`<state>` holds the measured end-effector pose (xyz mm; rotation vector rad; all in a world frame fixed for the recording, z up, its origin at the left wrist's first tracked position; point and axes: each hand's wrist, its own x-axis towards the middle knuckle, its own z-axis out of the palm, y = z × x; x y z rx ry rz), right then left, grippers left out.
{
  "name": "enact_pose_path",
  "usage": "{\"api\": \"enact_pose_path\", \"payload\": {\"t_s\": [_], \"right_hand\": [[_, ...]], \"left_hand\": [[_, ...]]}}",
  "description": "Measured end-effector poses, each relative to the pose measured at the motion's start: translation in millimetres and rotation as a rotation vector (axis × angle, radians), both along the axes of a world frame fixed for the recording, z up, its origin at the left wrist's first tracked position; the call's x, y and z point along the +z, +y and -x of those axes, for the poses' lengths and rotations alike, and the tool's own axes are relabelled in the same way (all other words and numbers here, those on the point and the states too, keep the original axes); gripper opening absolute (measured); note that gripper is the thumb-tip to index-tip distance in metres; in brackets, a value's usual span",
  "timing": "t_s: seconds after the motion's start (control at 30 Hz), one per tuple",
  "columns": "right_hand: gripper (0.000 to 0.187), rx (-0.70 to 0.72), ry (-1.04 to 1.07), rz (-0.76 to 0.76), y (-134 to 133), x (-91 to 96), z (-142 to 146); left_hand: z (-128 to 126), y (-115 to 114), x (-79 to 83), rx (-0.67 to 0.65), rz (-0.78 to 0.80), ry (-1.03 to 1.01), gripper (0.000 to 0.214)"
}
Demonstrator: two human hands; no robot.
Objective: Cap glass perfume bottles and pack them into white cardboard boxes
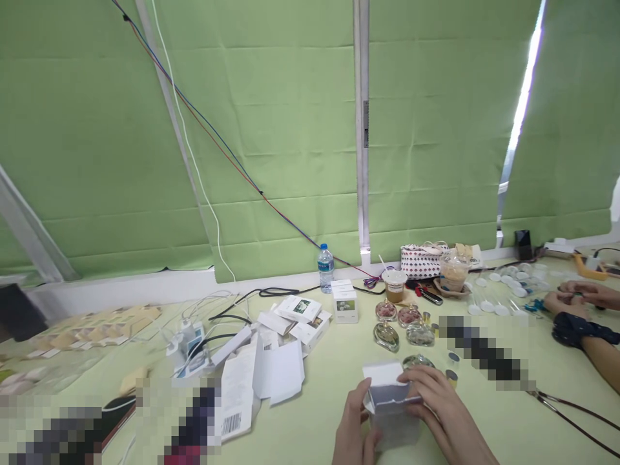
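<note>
A small white cardboard box (394, 426) is held upright between my two hands at the front of the table, its top flaps standing up. My left hand (356, 423) grips its left side, with the fingers curled at the edge. Around the right side and top edge, my right hand (448, 410) is closed on the same box. What is inside the box cannot be made out. Just beyond it lie several glass bottles, including a clear one (386, 337) and a pinkish one (386, 311). Small round caps (451, 376) lie to the right of my right hand.
Flattened white cartons (278, 371) spread left of centre, near a power strip (191, 349) with cables. Behind stand a small white box (345, 309), a water bottle (326, 270) and a drink cup (394, 287). A co-worker's hands (569, 302) work at right, beside plastic containers (501, 307).
</note>
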<state>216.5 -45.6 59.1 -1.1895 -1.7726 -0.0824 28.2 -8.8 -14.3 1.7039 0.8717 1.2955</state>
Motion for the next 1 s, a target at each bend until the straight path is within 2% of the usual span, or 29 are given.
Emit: {"api": "enact_pose_path", "payload": {"t_s": [0.1,0.23,0.37,0.53,0.67,0.77,0.87,0.93,1.0], "right_hand": [[0.02,-0.03,-0.011,-0.021,0,-8.3,-1],[0.019,-0.015,-0.11,-0.036,-2,-8.2,-7],[0.014,-0.018,-0.16,-0.162,-4,-11.6,-9],[0.018,0.018,-0.155,-0.325,-7,-28.9,-10],[0.023,-0.065,-0.121,-0.387,-9,-46.3,-9],[0.027,-0.109,-0.126,-0.418,-10,-56.6,-5],[0.029,-0.158,-0.094,-0.437,-11,-63.0,-2],[0.029,-0.148,-0.093,-0.439,-10,-65.2,0],[0.028,-0.127,-0.063,-0.429,-9,-66.1,2]], "left_hand": [[0,-1,5.0,-0.001,-0.031,0.061,0.061],[0,1,7.3,-0.022,-0.053,0.076,0.056],[1,3,1.8,-0.016,-0.072,0.068,0.05],[0,5,-6.0,-0.013,-0.107,0.089,0.046],[-2,5,-7.1,-0.002,-0.14,0.11,0.045],[-3,3,-1.5,0.015,-0.156,0.096,0.041],[-4,0,9.4,-0.031,-0.19,-0.013,0.051],[-5,-2,16.4,-0.056,-0.167,-0.068,0.054],[-7,-3,20.2,-0.029,-0.107,-0.08,0.046]]}}
